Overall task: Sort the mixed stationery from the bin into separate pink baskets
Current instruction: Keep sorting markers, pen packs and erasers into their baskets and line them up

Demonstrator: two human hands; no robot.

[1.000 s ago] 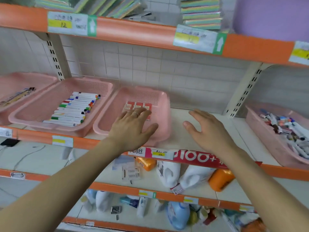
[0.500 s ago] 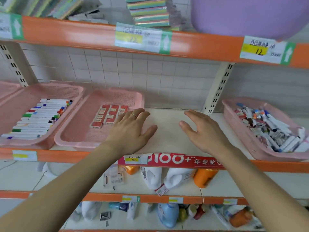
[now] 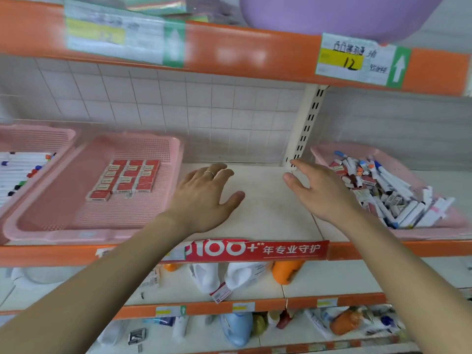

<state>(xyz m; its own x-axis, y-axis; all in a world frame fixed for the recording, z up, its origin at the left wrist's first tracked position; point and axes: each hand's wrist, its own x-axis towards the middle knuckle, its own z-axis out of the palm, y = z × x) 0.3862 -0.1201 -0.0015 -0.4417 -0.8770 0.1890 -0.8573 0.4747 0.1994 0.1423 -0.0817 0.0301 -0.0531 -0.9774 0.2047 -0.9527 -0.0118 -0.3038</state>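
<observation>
Mixed stationery (image 3: 383,190) is sitting in the pink plastic bin (image 3: 434,233), right; small red boxes (image 3: 127,178) are lying in the pink perforated basket (image 3: 63,200). You're hovering left hand (image 3: 204,198) and right hand (image 3: 321,192) between them, fingers spread, gripping nothing.

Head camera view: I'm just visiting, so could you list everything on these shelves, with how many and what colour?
Bin: one, pink, right end of the middle shelf.
Mixed stationery: a heap, many colours, inside the bin.
Middle basket: one, pink, left of centre.
Boxes: about thirteen, red, in rows in the middle basket.
Far-left basket: one, pink, cut off by the frame.
Markers: many, white with coloured caps, in the far-left basket.
Basin: one, purple, top shelf.
Bottles: several, white, orange and blue, lower shelves.
Left hand: open, wearing a ring, over bare shelf.
Right hand: open, near the bin's left end.
</observation>
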